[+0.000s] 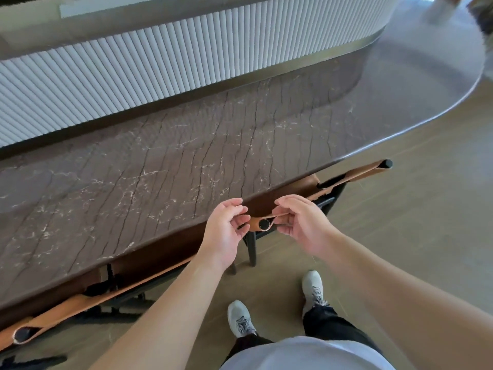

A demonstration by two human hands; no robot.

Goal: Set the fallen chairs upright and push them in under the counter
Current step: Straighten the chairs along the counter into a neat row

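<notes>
Head view: a person is standing at a long brown marble desk (149,182) with a curved end, looking down at both hands. 2 chairs are standing upright along its near edge. The right chair (354,173) is sitting partly under the desk, its tan leather backrest strap running from a black post top at the upper right down to a second black post top (264,224) between the hands; its dark legs are showing below. The left chair (80,303) is also tucked in against the desk edge, its tan strap stretching toward the lower left corner, ending around another black post.

The left hand (226,225) is hovering just left of the near post, fingers loosely curled and spread, gripping nothing. The right hand (298,222) is just right of the same post, fingers half curled around the strap end; whether it is actually pinching the leather I cannot tell.

2 grey shoes (241,317) are standing on the tan floor (426,209) below.
</notes>
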